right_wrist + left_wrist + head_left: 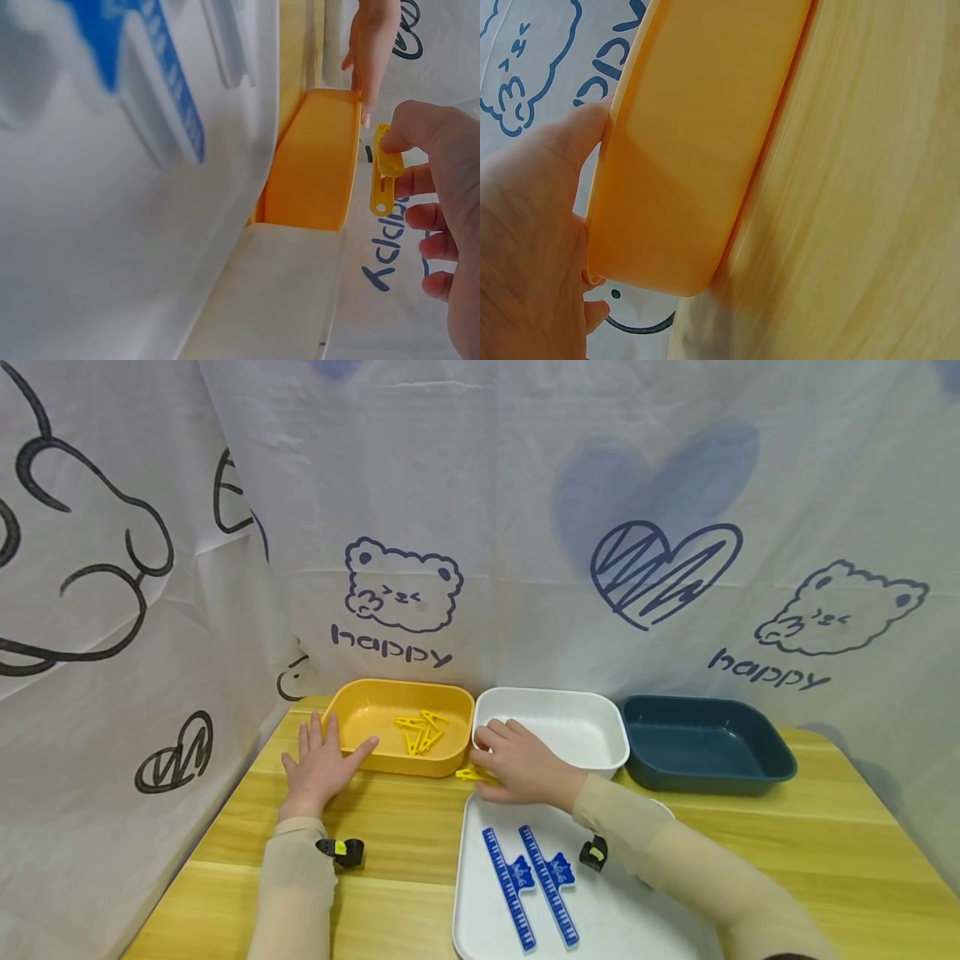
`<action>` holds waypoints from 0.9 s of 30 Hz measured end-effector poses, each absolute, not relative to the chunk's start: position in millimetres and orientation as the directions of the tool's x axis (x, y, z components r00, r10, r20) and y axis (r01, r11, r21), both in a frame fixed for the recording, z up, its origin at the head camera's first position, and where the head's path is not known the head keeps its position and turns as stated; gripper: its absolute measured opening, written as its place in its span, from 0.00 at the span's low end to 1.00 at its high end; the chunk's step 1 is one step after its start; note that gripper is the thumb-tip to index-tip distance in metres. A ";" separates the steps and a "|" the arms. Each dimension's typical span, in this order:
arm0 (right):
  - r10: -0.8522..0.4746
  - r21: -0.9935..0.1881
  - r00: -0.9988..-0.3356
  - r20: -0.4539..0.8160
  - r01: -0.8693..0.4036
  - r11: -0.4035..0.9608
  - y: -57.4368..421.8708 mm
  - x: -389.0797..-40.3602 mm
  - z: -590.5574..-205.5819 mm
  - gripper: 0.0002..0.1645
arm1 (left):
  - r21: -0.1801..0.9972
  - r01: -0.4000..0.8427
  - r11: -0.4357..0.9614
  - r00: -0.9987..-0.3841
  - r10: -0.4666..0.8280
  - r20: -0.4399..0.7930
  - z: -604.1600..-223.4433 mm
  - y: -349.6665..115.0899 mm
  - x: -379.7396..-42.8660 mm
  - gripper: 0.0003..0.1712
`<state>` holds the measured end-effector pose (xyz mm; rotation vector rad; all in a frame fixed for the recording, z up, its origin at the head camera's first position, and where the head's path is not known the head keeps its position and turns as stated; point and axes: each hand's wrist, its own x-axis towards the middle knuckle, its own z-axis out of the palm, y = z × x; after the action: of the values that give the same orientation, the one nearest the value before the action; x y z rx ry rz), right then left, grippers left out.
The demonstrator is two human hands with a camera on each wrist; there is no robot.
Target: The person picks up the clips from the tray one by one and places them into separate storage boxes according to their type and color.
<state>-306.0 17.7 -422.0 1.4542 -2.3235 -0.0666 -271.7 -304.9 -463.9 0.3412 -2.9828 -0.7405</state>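
Observation:
My right hand (521, 766) pinches a yellow clip (386, 169) between thumb and forefinger, over the near edge of the white bin (551, 700). Fingers spread, my left hand (318, 770) rests at the left end of the yellow bin (405, 766), its fingertips touching the rim. Inside that bin lie several yellow clips (426, 742). Two blue clips (510, 889) with a piano-key pattern and a bear shape lie side by side on the white tray (474, 860), below my right forearm.
To the right of the white bin stands a dark teal bin (708, 777). All three bins line the back of the wooden table (397, 860), against a printed white cloth (510, 527). The tray sits just in front of the white bin.

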 end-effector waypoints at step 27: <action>-0.847 0.190 -0.465 0.257 -0.835 0.516 -45.9 -336.4 -414.3 0.17 | 0.463 -0.212 0.860 -0.974 -0.223 -0.031 -457.8 -302.5 -269.5 0.61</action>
<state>-336.4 -45.9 -414.3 1.4041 -2.4432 -0.0529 -269.5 -302.5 -457.8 0.3515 -3.0077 -0.7450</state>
